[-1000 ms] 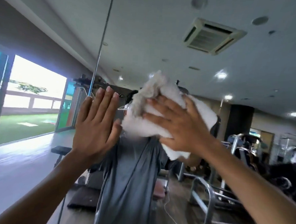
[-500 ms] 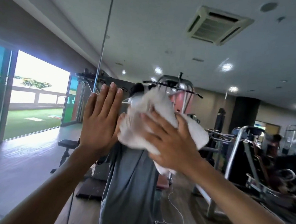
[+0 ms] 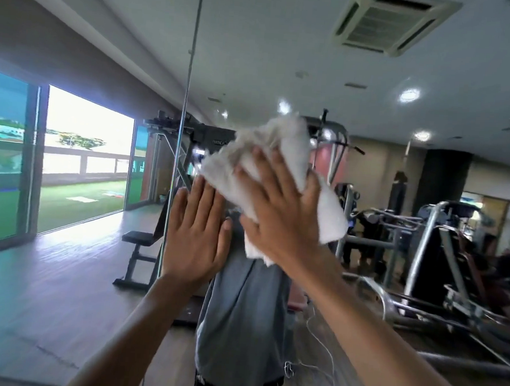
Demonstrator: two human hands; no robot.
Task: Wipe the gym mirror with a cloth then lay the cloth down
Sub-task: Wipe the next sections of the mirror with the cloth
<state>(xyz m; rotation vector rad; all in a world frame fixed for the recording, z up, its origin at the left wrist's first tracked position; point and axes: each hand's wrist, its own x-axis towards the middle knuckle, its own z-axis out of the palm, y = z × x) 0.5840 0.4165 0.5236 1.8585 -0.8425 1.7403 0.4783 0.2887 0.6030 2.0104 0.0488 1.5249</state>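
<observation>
The mirror [image 3: 315, 71] is filling my view, reflecting gym machines [image 3: 424, 233], and the white cloth [image 3: 283, 147] is lying bunched against its glass. My right grip [image 3: 279, 215] is pressing the cloth there with fingers spread nearly straight, while my left grip [image 3: 196, 234] is resting flat on the glass just beside it, fingers straight, holding nothing.

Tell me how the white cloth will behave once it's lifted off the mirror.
Probably floppy: the cloth bunches and folds under the right hand, its corner hanging loose below. Likely light, since that open hand alone pins it to the mirror. It may slide easily on that smooth surface.
</observation>
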